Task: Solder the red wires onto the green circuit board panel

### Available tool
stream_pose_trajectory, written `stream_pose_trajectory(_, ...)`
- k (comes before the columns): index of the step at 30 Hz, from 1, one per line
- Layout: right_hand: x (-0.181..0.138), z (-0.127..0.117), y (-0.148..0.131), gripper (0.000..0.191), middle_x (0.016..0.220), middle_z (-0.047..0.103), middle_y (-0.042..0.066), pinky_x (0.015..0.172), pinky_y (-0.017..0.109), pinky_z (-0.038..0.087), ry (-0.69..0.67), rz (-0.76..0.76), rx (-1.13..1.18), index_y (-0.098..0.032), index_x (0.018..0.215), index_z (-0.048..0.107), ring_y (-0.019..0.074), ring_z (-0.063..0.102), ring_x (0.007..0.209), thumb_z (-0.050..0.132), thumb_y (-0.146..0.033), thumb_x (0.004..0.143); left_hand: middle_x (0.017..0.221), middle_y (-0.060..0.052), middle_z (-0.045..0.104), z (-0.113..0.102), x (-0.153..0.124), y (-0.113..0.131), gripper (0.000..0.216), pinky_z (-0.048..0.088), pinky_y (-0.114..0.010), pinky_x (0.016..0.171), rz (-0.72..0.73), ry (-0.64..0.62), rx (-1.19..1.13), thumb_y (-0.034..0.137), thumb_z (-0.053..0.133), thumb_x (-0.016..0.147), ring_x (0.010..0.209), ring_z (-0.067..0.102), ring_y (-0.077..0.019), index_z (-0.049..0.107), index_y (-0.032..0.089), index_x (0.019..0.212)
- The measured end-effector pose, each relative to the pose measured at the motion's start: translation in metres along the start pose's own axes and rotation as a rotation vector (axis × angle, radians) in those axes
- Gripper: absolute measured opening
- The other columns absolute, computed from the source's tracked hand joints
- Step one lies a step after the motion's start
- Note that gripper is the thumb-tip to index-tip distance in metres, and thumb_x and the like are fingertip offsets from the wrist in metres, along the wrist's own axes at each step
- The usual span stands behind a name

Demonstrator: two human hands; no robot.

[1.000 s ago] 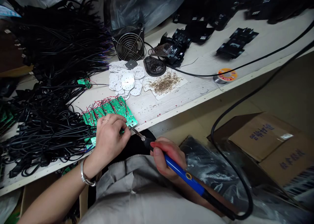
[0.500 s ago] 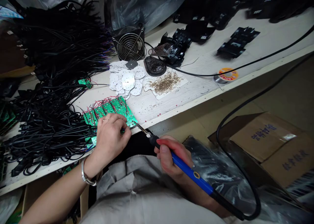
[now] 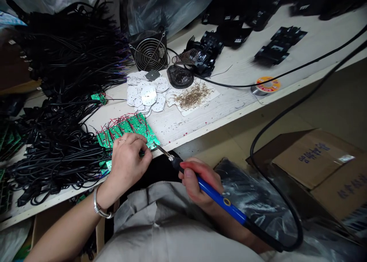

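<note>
- Black cables: heaped on the white bench, left of the green circuit board, also benchtop.
- Left hand: fingertips together over the board; any grip cannot be told.
- Right hand: wrapped around one soldering iron, tip at the board's right corner.
- One solder spool: right of the board.
- One cardboard box: farther right, contents unclear.

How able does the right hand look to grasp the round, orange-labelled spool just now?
Probably not: the right hand is closed around the blue and black soldering iron, though the spool stands on the white bench, near its front edge.
</note>
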State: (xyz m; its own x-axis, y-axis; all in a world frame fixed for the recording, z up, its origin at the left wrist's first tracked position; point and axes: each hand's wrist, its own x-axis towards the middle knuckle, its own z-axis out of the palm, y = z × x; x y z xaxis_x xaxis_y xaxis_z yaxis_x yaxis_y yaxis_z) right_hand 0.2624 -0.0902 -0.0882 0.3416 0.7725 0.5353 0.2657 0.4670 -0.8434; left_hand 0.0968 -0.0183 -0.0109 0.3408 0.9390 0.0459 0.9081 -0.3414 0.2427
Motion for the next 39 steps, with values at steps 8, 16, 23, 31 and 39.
stream_pose_trajectory(8,0.007,-0.002,-0.008,0.009,0.070,0.070,0.000,0.058,0.027,0.058,-0.113,0.176,-0.009,-0.022,0.090,0.064,0.0146,0.068,0.062,0.055,-0.020,0.090,0.092,-0.006,0.070,-0.005,0.008,-0.003,0.016,0.045,-0.042,0.085,-0.026,-0.110,-0.024,0.016,0.054,0.078,0.091,0.059,-0.0234,0.061,0.019,0.064)
stream_pose_trajectory(16,0.022,-0.005,-0.010,0.009,0.073,0.073,0.000,0.063,0.027,0.058,-0.196,0.086,-0.073,-0.023,0.088,0.063,0.0129,0.069,0.060,0.055,-0.018,0.090,0.081,-0.005,0.066,-0.010,0.018,-0.004,0.016,0.047,-0.040,0.083,-0.018,-0.213,-0.034,0.012,0.051,0.074,0.085,0.057,-0.0213,0.059,0.018,0.061)
stream_pose_trajectory(23,0.027,-0.006,-0.009,0.010,0.071,0.073,-0.002,0.063,0.024,0.057,-0.201,0.027,-0.075,-0.023,0.089,0.062,0.0110,0.067,0.058,0.054,-0.016,0.090,0.078,-0.005,0.063,-0.009,0.018,-0.002,0.015,0.046,-0.040,0.084,-0.034,-0.208,-0.028,0.013,0.051,0.073,0.084,0.056,-0.0212,0.054,0.018,0.060)
stream_pose_trajectory(31,0.026,-0.006,-0.006,0.012,0.063,0.070,-0.003,0.061,0.025,0.057,-0.168,0.035,-0.065,-0.023,0.088,0.064,0.0121,0.066,0.055,0.055,-0.017,0.089,0.076,-0.005,0.063,-0.012,0.022,-0.001,0.017,0.046,-0.038,0.081,-0.023,-0.239,-0.011,0.011,0.051,0.074,0.081,0.055,-0.0205,0.052,0.018,0.059)
stream_pose_trajectory(39,0.015,-0.005,0.001,0.012,0.062,0.065,-0.004,0.050,0.024,0.053,-0.030,0.196,0.053,-0.023,0.093,0.065,0.0102,0.059,0.046,0.054,-0.025,0.093,0.077,-0.004,0.063,-0.011,0.019,-0.003,0.017,0.046,-0.038,0.084,-0.019,-0.231,-0.015,0.013,0.051,0.074,0.084,0.057,-0.0208,0.055,0.019,0.059)
